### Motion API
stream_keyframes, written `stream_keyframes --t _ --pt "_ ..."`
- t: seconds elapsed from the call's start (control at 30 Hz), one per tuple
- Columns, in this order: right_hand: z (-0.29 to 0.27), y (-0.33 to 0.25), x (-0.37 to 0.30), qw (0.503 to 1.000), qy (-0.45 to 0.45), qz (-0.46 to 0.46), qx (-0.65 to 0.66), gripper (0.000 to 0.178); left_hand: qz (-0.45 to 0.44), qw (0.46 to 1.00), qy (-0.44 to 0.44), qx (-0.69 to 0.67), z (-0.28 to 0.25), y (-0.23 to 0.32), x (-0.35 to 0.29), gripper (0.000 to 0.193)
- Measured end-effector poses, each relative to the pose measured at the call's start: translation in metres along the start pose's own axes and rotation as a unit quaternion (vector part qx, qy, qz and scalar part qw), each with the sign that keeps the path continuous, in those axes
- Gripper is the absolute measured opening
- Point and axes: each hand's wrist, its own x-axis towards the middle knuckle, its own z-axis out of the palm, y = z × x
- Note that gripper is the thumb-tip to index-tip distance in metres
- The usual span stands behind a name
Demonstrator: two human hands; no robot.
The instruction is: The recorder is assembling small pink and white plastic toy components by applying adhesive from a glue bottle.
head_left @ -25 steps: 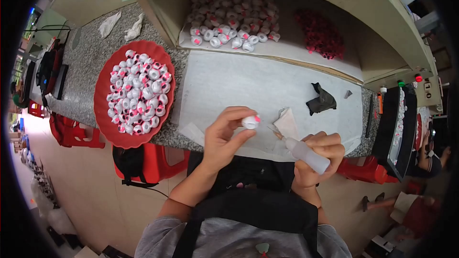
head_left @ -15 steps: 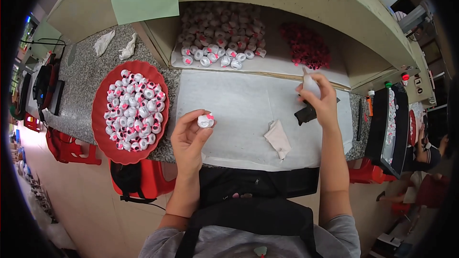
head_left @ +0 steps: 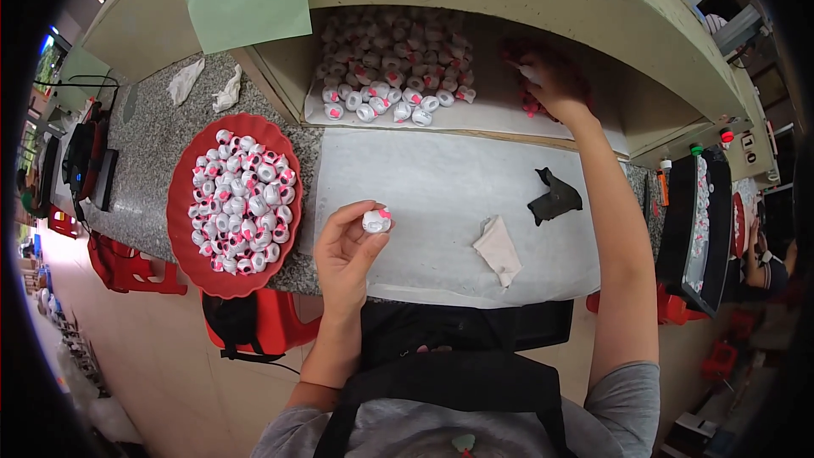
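Between thumb and fingertips, my left hand (head_left: 343, 254) pinches a small round white piece with pink patches (head_left: 376, 220), held above the paper-covered worktop. My right hand (head_left: 558, 92) reaches into the shelf opening, its fingers closed around a small white squeeze bottle (head_left: 531, 75) with a narrow tip. The bottle is partly hidden by the hand. Under and around that hand lies a heap of small dark pink pieces (head_left: 511, 49). To its left in the same opening sits a large pile of white pieces (head_left: 394, 76).
A red scalloped tray (head_left: 180, 229) full of white-and-pink pieces stands left. On the white paper (head_left: 407, 170) lie a black cloth scrap (head_left: 555, 197) and a pale cloth (head_left: 498, 250). Green paper (head_left: 248, 0) hangs from the shelf. Another person (head_left: 767, 267) sits at far right.
My right hand has moved forward from over the black scrap into the shelf, carrying the bottle to the pink heap. My left hand still holds its piece, shifted slightly right in view.
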Motion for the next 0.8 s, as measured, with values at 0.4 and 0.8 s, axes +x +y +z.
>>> stream_keyframes --t 0.4,0.8 --pt "-0.05 -0.124 -0.127 0.768 0.025 0.178 0.615 0.011 -0.025 0.995 -0.073 -0.058 0.023 -0.005 -0.01 0.031" --pt "-0.038 -0.171 -0.16 0.554 -0.029 0.162 0.816 0.011 0.09 0.98 -0.11 0.141 0.037 -0.006 -0.02 0.028"
